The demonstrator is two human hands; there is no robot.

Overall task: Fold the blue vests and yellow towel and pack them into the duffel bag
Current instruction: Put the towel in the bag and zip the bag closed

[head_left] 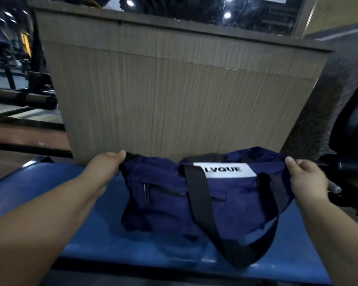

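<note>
Head cam: left hand (108, 163) pinched closed on the duffel bag (194, 203) end at 9 o'clock, right hand (307, 176) closed on the opposite end at 3 o'clock. Bag sat btwn both hands on blue bench (87, 240), black strap (203, 207) draped at 6 o'clock. Contents not visible.

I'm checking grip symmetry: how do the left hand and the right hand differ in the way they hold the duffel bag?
The left hand pinches the duffel bag at its left end, reaching in from lower left; the right hand grips the right end from the lower right. The left thumb points right, the right thumb points left. The left hand sits slightly higher in view. Both are bare and closed on the bag's top corners.
</note>
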